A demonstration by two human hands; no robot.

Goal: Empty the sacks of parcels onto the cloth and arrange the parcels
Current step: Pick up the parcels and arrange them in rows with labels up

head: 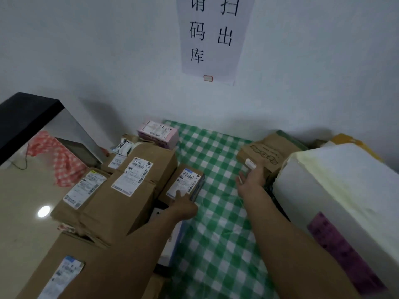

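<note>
While both arms reach out over the green checked cloth [216, 212], the head view shows the left hand [183, 207] lying flat on the near end of a small labelled parcel [185, 183], fingers spread on its label and not curled around it. That parcel rests at the cloth's left edge, touching a row of brown cardboard parcels [131, 182], with a pink box [158, 133] at the cloth's far left corner. The right hand [251, 176] hovers open and empty above the cloth, fingers loosely apart, one finger carrying a small white device; it is just beside a brown paper package [262, 155] near the cloth's right edge. A large white sack [336, 199] stands along that right edge. The small parcel looks stiff and light, so a pinch across its long sides should lift it; its glossy label may be slippery. The paper package seems softer and likely to crumple, better held from beneath. Open cloth runs down the middle, from the far edge to the near one, giving room to slide parcels.
</note>
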